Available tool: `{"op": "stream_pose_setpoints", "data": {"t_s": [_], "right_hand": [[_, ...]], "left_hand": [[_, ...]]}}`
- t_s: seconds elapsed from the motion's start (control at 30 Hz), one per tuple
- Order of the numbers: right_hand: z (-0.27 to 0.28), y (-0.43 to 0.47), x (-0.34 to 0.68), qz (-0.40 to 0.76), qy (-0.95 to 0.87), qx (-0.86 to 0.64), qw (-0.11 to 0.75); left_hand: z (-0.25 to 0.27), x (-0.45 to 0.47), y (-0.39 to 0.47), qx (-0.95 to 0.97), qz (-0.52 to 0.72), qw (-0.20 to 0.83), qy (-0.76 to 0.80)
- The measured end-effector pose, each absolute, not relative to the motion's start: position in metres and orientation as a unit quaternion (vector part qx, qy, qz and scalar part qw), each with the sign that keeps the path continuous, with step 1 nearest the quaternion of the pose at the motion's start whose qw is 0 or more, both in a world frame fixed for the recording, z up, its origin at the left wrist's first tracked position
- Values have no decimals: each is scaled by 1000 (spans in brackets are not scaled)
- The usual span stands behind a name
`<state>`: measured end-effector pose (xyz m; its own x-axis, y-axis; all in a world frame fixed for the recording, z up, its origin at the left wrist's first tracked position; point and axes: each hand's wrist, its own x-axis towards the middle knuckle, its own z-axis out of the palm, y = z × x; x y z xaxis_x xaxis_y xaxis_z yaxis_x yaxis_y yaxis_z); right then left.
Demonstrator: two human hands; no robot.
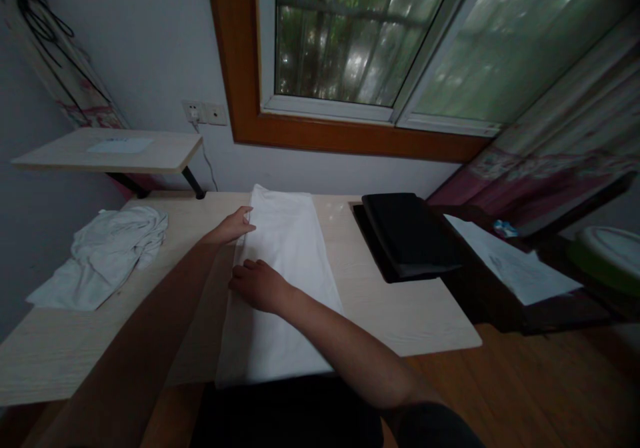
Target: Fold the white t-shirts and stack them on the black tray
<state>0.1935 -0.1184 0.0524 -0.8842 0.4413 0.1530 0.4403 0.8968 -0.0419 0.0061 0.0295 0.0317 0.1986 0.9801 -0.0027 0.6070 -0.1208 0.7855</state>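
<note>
A long white cloth, folded into a strip, lies flat on the pale wooden desk from near the wall to the front edge. My left hand is at its left edge toward the far end, with thumb and fingers closing on the fabric. Nearer to me, my right hand reaches across the cloth, its fingers curled over the same left edge. Its fingertips are partly hidden by the back of the hand. On the left of the desk sits a crumpled light-grey cloth.
A raised shelf with a paper stands at the back left. Black folders lie on the right of the desk. Farther right, a sheet of paper rests on a dark surface beside a green and white container. A window is ahead.
</note>
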Motion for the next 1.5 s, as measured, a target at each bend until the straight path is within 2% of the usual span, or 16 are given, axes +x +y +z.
{"op": "stream_pose_setpoints", "data": {"t_s": [0.57,0.93,1.13,1.3,1.5], "right_hand": [[58,-114,178,-2,-981,-184,56],[51,-103,188,-27,-978,-197,64],[55,-101,186,-18,-975,-193,108],[62,-102,183,0,-967,-188,172],[45,-104,177,26,-965,-173,197]], "left_hand": [[48,2,15,635,330,447,537],[46,2,14,632,339,461,523],[44,2,13,645,362,436,512],[37,0,15,671,363,354,541],[31,-12,18,686,341,322,556]]}}
